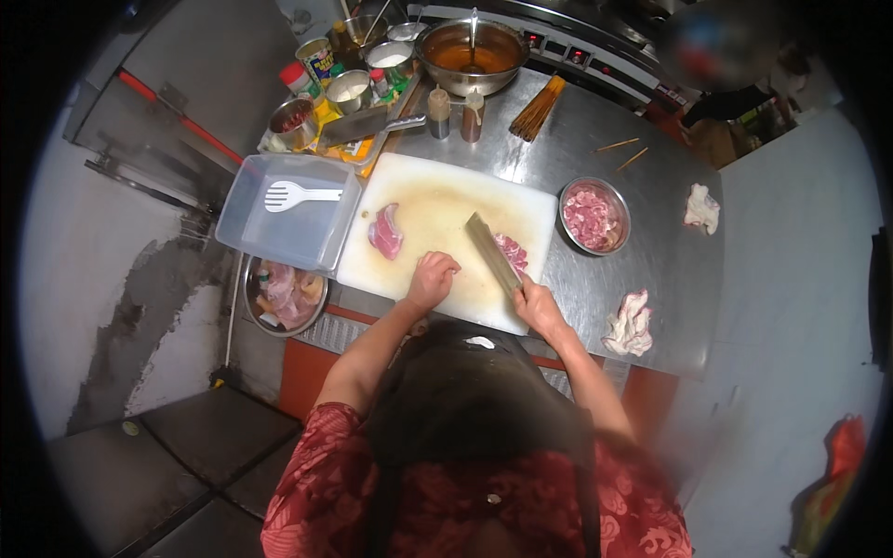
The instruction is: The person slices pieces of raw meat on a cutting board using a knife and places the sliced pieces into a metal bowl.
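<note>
My right hand (538, 307) grips the handle of a cleaver (494, 252), its blade slanting up and left over a white plastic cutting board (446, 181). Cut pieces of raw meat (511, 252) lie just right of the blade. My left hand (434, 279) rests near the board's lower middle with curled fingers; whether a scrap is between them cannot be told. A larger slice of raw meat (386, 231) lies on the board's left part. To the right of the board stands a steel bowl (626, 223) holding cut raw meat (591, 216).
At left are a clear plastic tub (237, 209) with a white slotted spatula (286, 196) and a bowl of raw meat (286, 296). Behind stand squeeze bottles (472, 117), a bowl of orange-brown liquid (474, 54), bundled skewers (538, 108) and another cleaver (354, 127). Crumpled cloths (629, 324) lie right.
</note>
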Demonstrator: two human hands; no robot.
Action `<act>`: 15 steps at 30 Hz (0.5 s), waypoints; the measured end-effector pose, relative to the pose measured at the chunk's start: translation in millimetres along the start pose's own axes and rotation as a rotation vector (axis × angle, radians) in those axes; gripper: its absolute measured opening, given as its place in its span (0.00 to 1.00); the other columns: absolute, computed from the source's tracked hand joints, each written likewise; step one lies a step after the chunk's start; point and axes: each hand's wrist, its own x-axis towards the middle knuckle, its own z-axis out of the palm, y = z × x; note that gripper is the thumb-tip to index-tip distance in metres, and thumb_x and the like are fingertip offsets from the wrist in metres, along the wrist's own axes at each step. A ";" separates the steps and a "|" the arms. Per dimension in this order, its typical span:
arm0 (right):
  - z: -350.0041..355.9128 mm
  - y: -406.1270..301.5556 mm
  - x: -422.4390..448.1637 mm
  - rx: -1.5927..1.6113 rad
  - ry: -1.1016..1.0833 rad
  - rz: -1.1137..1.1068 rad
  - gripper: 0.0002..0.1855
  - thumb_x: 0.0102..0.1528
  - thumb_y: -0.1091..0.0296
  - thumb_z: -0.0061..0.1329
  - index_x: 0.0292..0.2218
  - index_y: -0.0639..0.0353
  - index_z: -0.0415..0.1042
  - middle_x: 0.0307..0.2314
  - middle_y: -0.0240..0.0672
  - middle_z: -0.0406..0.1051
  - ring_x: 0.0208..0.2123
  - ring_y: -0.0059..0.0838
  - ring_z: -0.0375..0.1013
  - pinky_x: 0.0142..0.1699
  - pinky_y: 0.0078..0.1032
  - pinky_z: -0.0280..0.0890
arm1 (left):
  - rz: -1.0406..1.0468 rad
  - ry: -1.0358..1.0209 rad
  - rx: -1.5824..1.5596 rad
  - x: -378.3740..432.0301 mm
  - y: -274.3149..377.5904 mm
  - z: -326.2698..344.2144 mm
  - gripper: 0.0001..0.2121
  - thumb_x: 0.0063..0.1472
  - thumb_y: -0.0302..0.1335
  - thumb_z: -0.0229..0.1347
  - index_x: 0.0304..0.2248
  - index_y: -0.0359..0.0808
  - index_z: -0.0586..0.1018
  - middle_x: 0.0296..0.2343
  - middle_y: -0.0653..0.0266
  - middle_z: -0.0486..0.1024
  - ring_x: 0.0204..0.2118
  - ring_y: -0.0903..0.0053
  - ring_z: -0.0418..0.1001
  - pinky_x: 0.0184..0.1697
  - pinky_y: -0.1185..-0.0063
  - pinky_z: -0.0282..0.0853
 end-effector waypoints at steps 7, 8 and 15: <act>-3.6 14.4 -29.2 -0.014 0.099 0.023 0.14 0.53 0.67 0.38 0.36 0.71 0.63 0.17 0.60 0.67 0.23 0.59 0.69 0.28 0.47 0.64 | -0.175 -0.029 -0.122 6.7 3.6 2.8 0.07 0.45 0.16 0.51 0.27 0.33 0.74 0.24 0.58 0.68 0.28 0.64 0.69 0.31 0.75 0.66; -4.6 19.6 -33.9 -0.001 0.138 0.059 0.14 0.53 0.67 0.38 0.35 0.71 0.63 0.18 0.60 0.67 0.23 0.60 0.69 0.29 0.46 0.64 | -0.209 -0.049 -0.113 5.7 -0.4 4.4 0.06 0.45 0.16 0.52 0.27 0.32 0.74 0.24 0.58 0.69 0.27 0.64 0.69 0.31 0.75 0.67; 20.9 17.0 -29.2 0.053 0.201 0.287 0.14 0.55 0.66 0.37 0.34 0.71 0.62 0.23 0.63 0.68 0.29 0.60 0.69 0.34 0.45 0.64 | -0.426 -0.090 -0.459 45.2 38.9 52.2 0.08 0.49 0.19 0.53 0.31 0.34 0.77 0.29 0.57 0.72 0.32 0.67 0.72 0.35 0.77 0.68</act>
